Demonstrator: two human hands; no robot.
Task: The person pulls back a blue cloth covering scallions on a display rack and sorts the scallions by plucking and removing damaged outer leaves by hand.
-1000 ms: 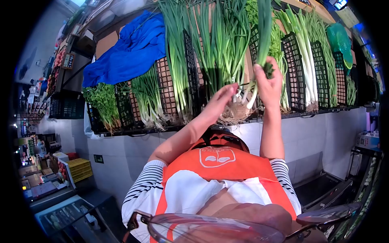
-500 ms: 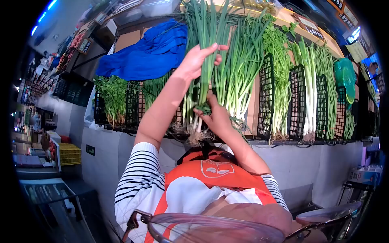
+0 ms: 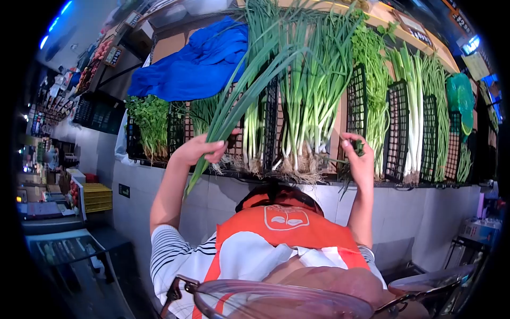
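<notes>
My left hand [image 3: 204,150] is closed round some long green leaves [image 3: 229,109], whose lower ends hang below the fingers toward the front of the shelf. To the right, my right hand [image 3: 360,159] pinches a small clump of dark green leaves [image 3: 356,146], and thin dark strands dangle under it. Between the hands, leafy stalks with white stems and tangled roots [image 3: 304,163] lie on the slanted shelf. Another bunch of white-stemmed stalks [image 3: 254,135] lies to their left, nearer my left hand.
A blue cloth [image 3: 191,66] covers part of the shelf at the left, above leafy greens [image 3: 149,125]. Black mesh dividers [image 3: 397,133] stand among the bunches. Long white-stemmed stalks [image 3: 414,122] and a green plastic bag [image 3: 459,98] are at the right.
My hands have moved apart. My left hand has come down and left with long leaves, while my right hand has shifted right with the small clump. The rooted stalks held earlier are out of both hands.
</notes>
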